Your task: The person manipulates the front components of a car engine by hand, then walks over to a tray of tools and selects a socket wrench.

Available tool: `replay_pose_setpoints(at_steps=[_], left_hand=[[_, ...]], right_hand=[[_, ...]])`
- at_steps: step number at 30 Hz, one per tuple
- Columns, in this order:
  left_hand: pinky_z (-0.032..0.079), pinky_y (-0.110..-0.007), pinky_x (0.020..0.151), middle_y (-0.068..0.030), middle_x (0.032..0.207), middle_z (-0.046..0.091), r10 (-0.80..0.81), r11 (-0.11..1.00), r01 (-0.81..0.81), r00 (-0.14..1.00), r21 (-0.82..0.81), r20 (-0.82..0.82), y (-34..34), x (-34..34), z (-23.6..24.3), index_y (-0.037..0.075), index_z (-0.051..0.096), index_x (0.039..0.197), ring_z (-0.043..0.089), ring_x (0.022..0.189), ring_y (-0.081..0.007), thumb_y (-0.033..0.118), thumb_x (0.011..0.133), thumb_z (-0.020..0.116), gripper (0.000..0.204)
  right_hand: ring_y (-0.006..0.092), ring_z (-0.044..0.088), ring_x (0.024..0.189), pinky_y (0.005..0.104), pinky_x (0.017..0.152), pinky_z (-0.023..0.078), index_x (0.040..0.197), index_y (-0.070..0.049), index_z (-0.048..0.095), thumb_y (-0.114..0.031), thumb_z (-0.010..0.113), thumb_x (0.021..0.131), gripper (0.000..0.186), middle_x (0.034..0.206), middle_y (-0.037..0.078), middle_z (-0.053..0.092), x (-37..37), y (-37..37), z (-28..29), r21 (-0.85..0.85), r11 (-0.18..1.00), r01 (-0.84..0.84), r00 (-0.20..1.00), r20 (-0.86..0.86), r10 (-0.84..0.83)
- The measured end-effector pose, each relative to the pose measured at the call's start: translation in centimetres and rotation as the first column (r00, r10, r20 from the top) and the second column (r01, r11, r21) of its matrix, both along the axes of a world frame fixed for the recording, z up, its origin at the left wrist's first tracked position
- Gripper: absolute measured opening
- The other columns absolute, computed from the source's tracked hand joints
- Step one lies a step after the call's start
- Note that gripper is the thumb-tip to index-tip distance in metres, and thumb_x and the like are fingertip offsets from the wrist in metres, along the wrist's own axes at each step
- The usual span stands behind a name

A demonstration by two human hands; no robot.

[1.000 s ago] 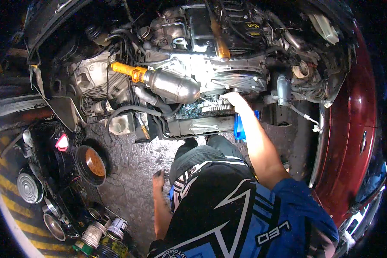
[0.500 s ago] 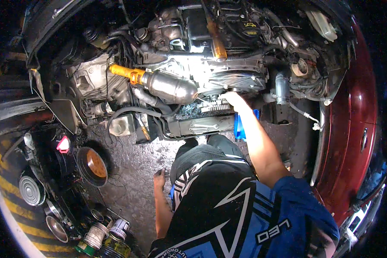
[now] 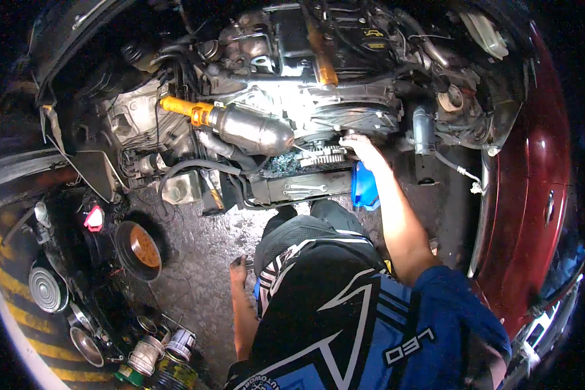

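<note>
My right hand (image 3: pixel 363 148) reaches forward to the front of the engine (image 3: pixel 344 117), its fingers bent and closed at the lower edge of the dark pulley area. Whatever they grip is hidden. Just left of those fingers is a ribbed light metal part (image 3: pixel 321 156). A blue plastic piece (image 3: pixel 365 186) shows below my right wrist. My left hand (image 3: pixel 239 268) hangs low beside my left thigh with curled fingers; something small and dark may be in it, too small to name. Two wrenches (image 3: pixel 305 188) lie on the crossbar (image 3: pixel 270 192) in front of me.
An orange-handled work light (image 3: pixel 188 109) lies beside a rounded metal canister part (image 3: pixel 253 130). Another amber handle (image 3: pixel 325 71) rests on the engine top. A red car body panel (image 3: pixel 533 162) stands at right. A round pan (image 3: pixel 138 252) and several cans (image 3: pixel 148 354) sit at lower left.
My right hand has shifted slightly right, uncovering more of the ribbed metal part. The view has moved a little; my left hand stays low at my side.
</note>
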State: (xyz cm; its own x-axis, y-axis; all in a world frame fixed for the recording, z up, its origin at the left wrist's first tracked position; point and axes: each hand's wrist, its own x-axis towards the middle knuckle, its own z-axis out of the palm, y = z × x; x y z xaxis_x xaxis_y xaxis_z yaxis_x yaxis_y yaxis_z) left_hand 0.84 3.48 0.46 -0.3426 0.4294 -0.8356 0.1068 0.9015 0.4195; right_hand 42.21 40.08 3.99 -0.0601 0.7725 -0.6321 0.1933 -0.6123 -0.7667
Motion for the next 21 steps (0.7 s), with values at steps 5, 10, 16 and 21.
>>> replay_pose_setpoints(at_steps=[5, 10, 16, 21], left_hand=[[0.049, -0.039, 0.081, -0.021, 0.098, 0.066, -0.293, 0.955, 0.294, 0.926, -0.03, -0.238, -1.7, -1.6, -2.5, -0.004, 0.063, 0.108, 0.064, 0.091, -0.0266, 0.044, 0.091, 0.053, 0.052], [0.047, -0.036, 0.072, -0.0179, 0.088, 0.067, -0.231, 0.973, 0.226, 0.963, -0.048, -0.137, 1.1, 0.0, 2.8, 0.0, 0.065, 0.105, 0.061, 0.077, -0.0236, 0.042, 0.093, 0.051, 0.045], [0.045, -0.034, 0.064, -0.0104, 0.081, 0.067, -0.471, 0.882, 0.458, 0.847, -0.111, -0.246, 2.2, -1.7, 6.6, -0.002, 0.065, 0.096, 0.058, 0.067, -0.0194, 0.036, 0.093, 0.053, 0.04], [0.049, -0.03, 0.06, -0.0104, 0.08, 0.067, -0.19, 0.976, 0.167, 0.966, -0.141, -0.176, 1.3, -4.9, 8.3, -0.004, 0.064, 0.097, 0.062, 0.068, -0.0159, 0.031, 0.095, 0.053, 0.037]], right_hand=[[0.0111, 0.061, 0.076, 0.0245, 0.059, 0.048, 0.084, -0.01, 0.062, -0.022, 0.065, 0.082, 0.012, 0.083, 0.002, 0.064, 2.2, -2.4, -1.0, -0.074, 0.955, 0.287, 0.936, -0.189, -0.296], [0.0147, 0.062, 0.058, 0.0268, 0.05, 0.049, 0.088, -0.007, 0.062, -0.017, 0.06, 0.085, 0.011, 0.072, 0.005, 0.065, 4.1, -7.7, -9.2, -0.171, 0.938, 0.301, 0.945, -0.08, -0.317], [0.0302, 0.065, 0.082, 0.0397, 0.067, 0.052, 0.091, -0.001, 0.067, -0.018, 0.055, 0.078, 0.025, 0.092, 0.019, 0.067, 1.0, -14.1, -24.9, -0.233, 0.967, -0.107, 0.722, 0.651, 0.237], [0.0378, 0.065, 0.091, 0.0421, 0.078, 0.053, 0.087, -0.001, 0.07, -0.024, 0.062, 0.073, 0.027, 0.095, 0.022, 0.067, -2.5, -15.1, -30.4, -0.347, 0.925, -0.153, 0.673, 0.649, 0.355]])
